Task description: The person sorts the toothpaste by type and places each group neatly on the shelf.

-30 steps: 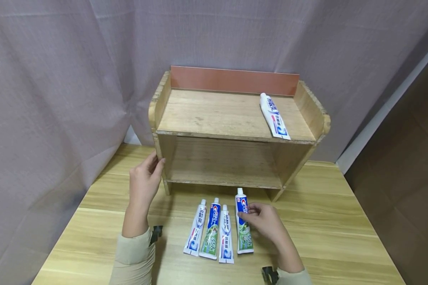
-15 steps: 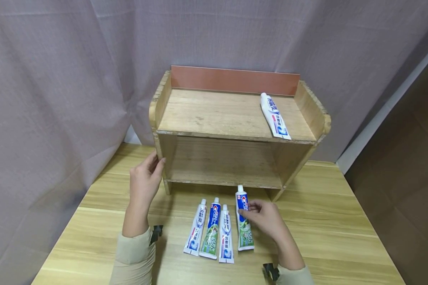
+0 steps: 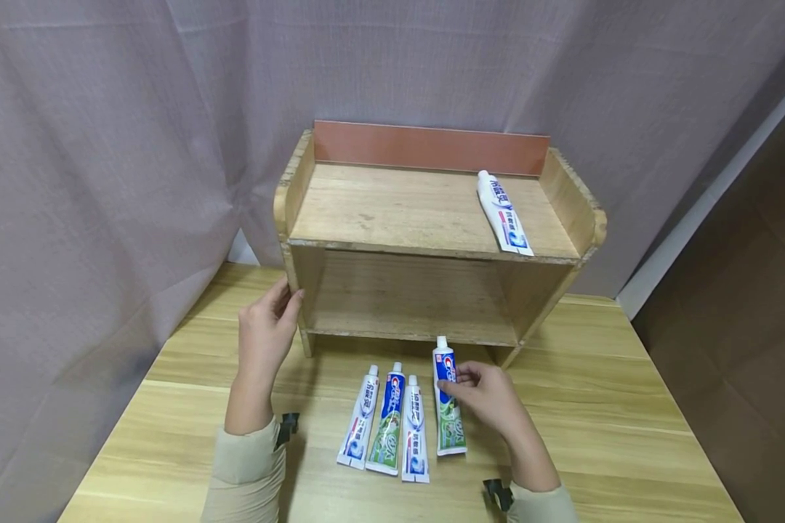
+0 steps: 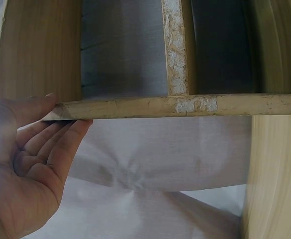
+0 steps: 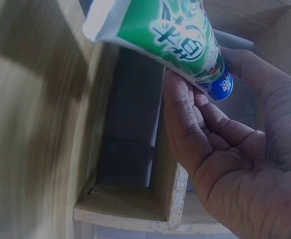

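My left hand (image 3: 268,327) pinches the left side panel of the wooden shelf (image 3: 392,247), thumb on one face and fingers on the other, as the left wrist view also shows. In my right hand (image 3: 487,396) is a blue and green toothpaste tube (image 3: 448,407), gripped between thumb and fingers, its white cap pointing toward the shelf. In the right wrist view, the tube (image 5: 170,37) appears raised off the table. Left of it lie a white toothpaste tube (image 3: 415,436), another blue and green tube (image 3: 387,425) and a second white tube (image 3: 360,425), side by side.
One more white toothpaste tube (image 3: 502,214) lies on the top shelf board, toward the right. A reddish-brown strip (image 3: 432,147) runs along the shelf's back. The wooden table (image 3: 615,414) carries everything. Grey curtain (image 3: 105,145) hangs behind, and a brown panel (image 3: 746,305) stands at right.
My right hand has moved slightly forward toward the shelf with the blue and green toothpaste tube. The left hand has stayed on the side panel, and the other tubes lie as before.
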{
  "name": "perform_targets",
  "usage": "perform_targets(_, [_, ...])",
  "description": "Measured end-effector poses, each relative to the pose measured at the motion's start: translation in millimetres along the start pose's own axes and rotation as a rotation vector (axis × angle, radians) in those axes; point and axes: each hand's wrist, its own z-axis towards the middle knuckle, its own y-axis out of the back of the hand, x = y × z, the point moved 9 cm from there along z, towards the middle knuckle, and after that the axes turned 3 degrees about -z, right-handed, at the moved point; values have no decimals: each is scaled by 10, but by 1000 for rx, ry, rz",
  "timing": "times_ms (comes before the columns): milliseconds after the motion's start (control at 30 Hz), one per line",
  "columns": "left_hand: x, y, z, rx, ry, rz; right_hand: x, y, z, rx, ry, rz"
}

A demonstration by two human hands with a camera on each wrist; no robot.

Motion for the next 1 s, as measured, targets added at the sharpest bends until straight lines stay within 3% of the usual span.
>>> perform_targets(1000, [-7, 5, 2, 1, 15, 0, 133, 117, 98, -31, 23, -69])
